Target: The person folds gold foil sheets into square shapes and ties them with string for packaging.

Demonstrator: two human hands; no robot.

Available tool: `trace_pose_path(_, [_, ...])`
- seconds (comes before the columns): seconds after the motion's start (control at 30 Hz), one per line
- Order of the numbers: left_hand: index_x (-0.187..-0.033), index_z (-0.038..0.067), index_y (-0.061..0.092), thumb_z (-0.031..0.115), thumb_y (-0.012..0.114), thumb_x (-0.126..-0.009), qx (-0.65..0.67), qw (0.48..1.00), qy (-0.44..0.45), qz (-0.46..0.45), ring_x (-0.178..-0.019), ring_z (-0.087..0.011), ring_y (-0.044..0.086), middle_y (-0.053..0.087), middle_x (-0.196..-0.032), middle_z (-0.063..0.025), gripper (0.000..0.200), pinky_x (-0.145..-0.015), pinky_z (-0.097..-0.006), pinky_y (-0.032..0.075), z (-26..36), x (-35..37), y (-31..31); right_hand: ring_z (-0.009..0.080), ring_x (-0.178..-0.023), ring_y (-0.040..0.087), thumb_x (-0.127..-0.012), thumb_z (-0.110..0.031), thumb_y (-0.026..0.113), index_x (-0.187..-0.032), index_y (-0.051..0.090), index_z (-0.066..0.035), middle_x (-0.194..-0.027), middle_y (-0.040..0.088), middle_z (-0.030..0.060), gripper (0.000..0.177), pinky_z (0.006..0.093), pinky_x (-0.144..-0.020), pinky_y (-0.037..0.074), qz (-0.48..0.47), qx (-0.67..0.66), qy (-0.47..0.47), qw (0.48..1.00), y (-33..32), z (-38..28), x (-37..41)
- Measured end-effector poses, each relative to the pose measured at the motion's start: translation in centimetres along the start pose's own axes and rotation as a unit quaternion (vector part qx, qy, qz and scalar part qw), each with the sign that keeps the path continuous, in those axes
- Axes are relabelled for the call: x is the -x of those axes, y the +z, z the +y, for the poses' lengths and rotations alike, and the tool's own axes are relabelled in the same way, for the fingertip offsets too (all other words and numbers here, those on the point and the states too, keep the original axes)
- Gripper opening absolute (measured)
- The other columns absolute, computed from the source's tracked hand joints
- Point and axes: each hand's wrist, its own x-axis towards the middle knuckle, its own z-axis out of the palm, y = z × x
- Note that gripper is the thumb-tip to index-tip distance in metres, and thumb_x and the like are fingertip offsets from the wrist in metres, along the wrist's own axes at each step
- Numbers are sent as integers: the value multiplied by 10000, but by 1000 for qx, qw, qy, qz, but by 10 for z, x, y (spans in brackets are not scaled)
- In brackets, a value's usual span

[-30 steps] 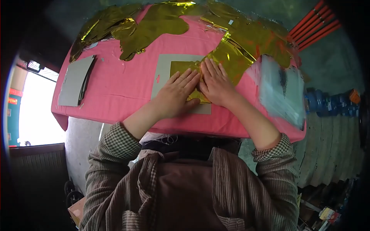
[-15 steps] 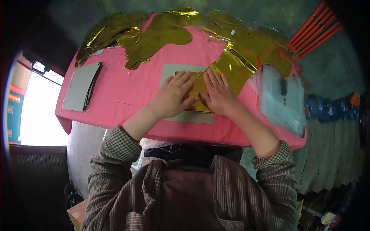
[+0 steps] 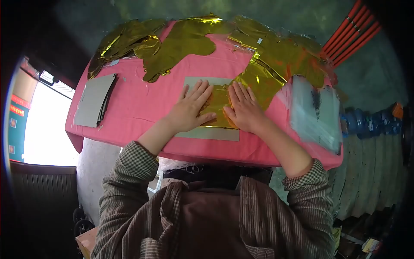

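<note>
A folded piece of gold foil (image 3: 219, 105) lies on a grey cardboard sheet (image 3: 209, 134) near the front of the table. My left hand (image 3: 189, 111) rests flat over the foil's left part, fingers stretched out and thumb pointing right. On the foil's right part lies my right hand (image 3: 246, 108), palm down, with its fingers extended. Both hands press on the foil and neither grips anything. The foil's edges under the palms are hidden. Close beyond my right fingertips, a larger gold foil sheet (image 3: 258, 77) spreads over the cloth.
Pink cloth (image 3: 138, 99) covers the table. More gold foil shapes (image 3: 185, 47) lie along its far side. Grey cardboard sheets (image 3: 92, 101) are stacked at left, clear plastic sleeves (image 3: 315, 112) at right. Orange-red poles (image 3: 351, 34) and blue plastic bottles (image 3: 371, 121) are beyond the table.
My left hand has slid a little left, away from my right hand, so more of the gold foil shows between them. My right hand stays nearly in place. The view has shifted slightly.
</note>
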Motion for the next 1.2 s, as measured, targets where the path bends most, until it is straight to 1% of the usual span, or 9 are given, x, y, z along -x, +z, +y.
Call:
trace_pose_path(0.07, [-1338,51,243,479,454,-834,-1,1000,9,18,-1311,-273,167,222,-1396,-145,694,-1053,-448,126,3,0,-3,315,-1293,196,-873,-391,366,-1308,242,34,-1376,224,212,621,444,-1054,137,-2,-2,1,1000,0,0,0])
trace_pose_path(0.13, [-1332,55,262,470,452,-838,-14,999,47,-20,-1307,-275,179,240,-1389,-143,672,-1050,-453,134,7,-1,-5,315,-1293,198,-873,-390,369,-1308,242,35,-1375,226,212,621,442,-1054,140,1,-3,1,1000,-1,0,1])
trace_pose_path(0.43, [-1333,69,269,523,409,-835,-27,998,36,-37,-1306,-262,185,268,-1379,-128,688,-1054,-446,129,8,0,3,313,-1294,197,-873,-390,372,-1313,231,36,-1376,226,210,628,439,-1053,145,6,2,3,1000,0,-1,0])
trace_pose_path(0.67, [-1318,68,303,483,435,-834,-6,999,23,-38,-1298,-264,208,298,-1360,-140,651,-1052,-453,134,13,-2,-6,312,-1295,195,-869,-384,382,-1317,220,35,-1381,214,207,635,436,-1054,145,1,7,1,1000,0,0,1])
trace_pose_path(0.73, [-1310,54,315,451,466,-822,-17,999,29,7,-1292,-267,224,304,-1355,-147,647,-1052,-443,147,24,-8,-9,311,-1296,191,-864,-376,393,-1318,217,36,-1382,212,206,637,434,-1055,143,-8,-3,7,1000,-7,-3,1])
trace_pose_path(0.83, [-1310,23,300,425,485,-815,54,997,61,-3,-1290,-271,229,296,-1361,-150,664,-1054,-420,159,30,-13,5,314,-1296,190,-856,-382,399,-1312,228,41,-1378,219,211,645,436,-1059,128,-10,-5,5,1000,-2,-1,1])
trace_pose_path(1.0, [-1308,-1,284,421,476,-823,30,998,58,4,-1295,-269,215,283,-1367,-149,671,-1059,-395,159,32,-11,14,302,-1303,177,-858,-345,410,-1320,210,39,-1382,207,208,634,431,-1059,124,-14,8,7,1000,-5,-2,3])
trace_pose_path(1.1, [-1310,3,279,420,476,-823,18,998,55,-9,-1298,-265,207,276,-1371,-147,671,-1062,-395,155,31,-12,13,299,-1307,169,-864,-379,402,-1322,205,41,-1384,204,212,652,428,-1058,122,-18,-6,36,999,-12,3,4])
trace_pose_path(1.2, [-1312,2,276,433,455,-830,19,998,50,-19,-1302,-264,196,266,-1377,-146,671,-1064,-396,145,32,-11,13,298,-1300,194,-855,-439,425,-1311,234,44,-1361,259,217,691,428,-1052,136,-62,19,120,991,-30,16,7])
